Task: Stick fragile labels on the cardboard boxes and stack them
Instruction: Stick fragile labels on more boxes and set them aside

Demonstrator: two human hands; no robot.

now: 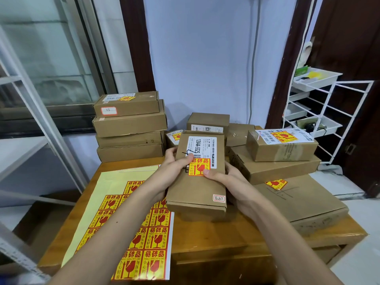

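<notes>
Looking down at a wooden table (216, 239) loaded with cardboard boxes. Biggest item: flat large box (304, 202) at right, a fragile sticker near its far corner, two smaller boxes stacked on it, the top one (281, 148) already stickered. Back left: stack of four boxes (129, 128), top one carrying a fragile label. More small boxes behind centre, one (207, 122) with a white barcode label. Label sheet (131, 219) lies flat on the table's left side, yellow backing, upper part already peeled bare, rows of red/yellow stickers left.

Held box (197, 175) is above table centre, tilted, long axis pointing away from the camera. White product label at its far end, fragile label (199, 166) just below that, overlapping its edge; small red-bordered tag at near right corner.

Left hand (174, 167) grips the box's left edge, thumb on top touching the fragile label's upper left corner. Right hand (228, 179) grips the right edge, thumb pressing the label's lower right corner.
</notes>
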